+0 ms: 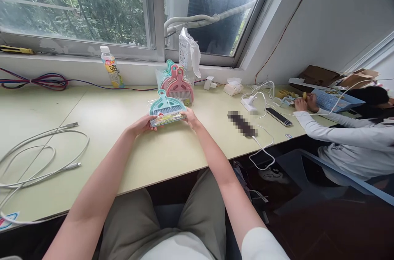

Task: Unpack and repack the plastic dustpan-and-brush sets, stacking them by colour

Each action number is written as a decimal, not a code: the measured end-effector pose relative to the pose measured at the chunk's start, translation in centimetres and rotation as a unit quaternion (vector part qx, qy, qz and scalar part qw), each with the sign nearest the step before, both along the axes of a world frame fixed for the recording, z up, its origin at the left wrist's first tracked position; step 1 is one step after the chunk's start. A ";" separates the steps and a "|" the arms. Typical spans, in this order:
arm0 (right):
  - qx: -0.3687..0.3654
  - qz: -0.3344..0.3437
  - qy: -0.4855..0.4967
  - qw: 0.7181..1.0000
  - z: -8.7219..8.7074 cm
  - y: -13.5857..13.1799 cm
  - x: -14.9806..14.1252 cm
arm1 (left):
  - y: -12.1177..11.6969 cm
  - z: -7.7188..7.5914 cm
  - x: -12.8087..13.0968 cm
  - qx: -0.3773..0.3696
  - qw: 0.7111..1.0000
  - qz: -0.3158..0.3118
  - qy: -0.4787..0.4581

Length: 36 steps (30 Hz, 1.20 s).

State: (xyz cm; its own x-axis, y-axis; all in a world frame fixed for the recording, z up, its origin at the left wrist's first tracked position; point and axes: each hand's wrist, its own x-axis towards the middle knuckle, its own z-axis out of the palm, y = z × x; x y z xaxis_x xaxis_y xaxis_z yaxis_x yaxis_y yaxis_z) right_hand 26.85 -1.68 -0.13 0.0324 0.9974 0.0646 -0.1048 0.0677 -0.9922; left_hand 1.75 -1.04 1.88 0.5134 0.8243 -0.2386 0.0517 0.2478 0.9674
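Between my two hands is a teal mini dustpan and brush set in clear plastic wrap, its label strip along the lower edge facing me. My left hand grips its left corner, and my right hand grips the right corner. Just behind it stands a row of similar wrapped dustpan sets, with a pink dustpan set in front and teal ones at the back. The fingers beneath the held set are partly hidden.
A drink bottle and a white packet stand by the window. White cables lie at left. A power strip, a phone and a blurred dark object lie at right. Beyond, a co-worker's hands work near boxes.
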 end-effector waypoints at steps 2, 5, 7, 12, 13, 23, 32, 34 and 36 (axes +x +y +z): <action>-0.043 -0.004 0.061 0.997 0.1 -0.1 0.2 | -0.1 -0.3 0.5 0.014 1.000 0.017 -0.016; -0.063 -0.035 0.114 0.991 0.2 -0.2 -0.1 | -0.4 -0.4 1.0 0.071 0.992 0.045 -0.093; -0.064 -0.047 0.133 0.988 0.1 -0.2 -0.6 | -0.5 -0.5 1.0 0.121 0.984 0.036 -0.124; -0.063 -0.088 0.152 0.982 -0.4 -0.2 -1.6 | -0.3 -0.6 0.3 0.205 0.976 0.015 -0.074; -0.059 -0.090 0.151 0.983 -0.5 -0.3 -1.7 | -0.2 -0.6 0.1 0.211 0.975 0.013 -0.064; 0.008 -0.030 0.150 0.988 0.6 -1.3 -2.0 | 1.7 -0.6 -0.9 0.255 0.956 0.120 -0.085; 0.055 -0.039 0.016 0.998 1.5 -2.3 -2.7 | 0.8 -1.1 0.8 0.380 0.876 0.286 0.078; 0.057 -0.049 -0.018 0.997 1.9 -2.6 -2.9 | 0.2 -0.6 0.9 0.392 0.862 0.301 0.113; 0.054 -0.054 -0.036 0.996 2.6 -2.9 -3.1 | -0.4 -0.1 1.0 0.398 0.854 0.310 0.130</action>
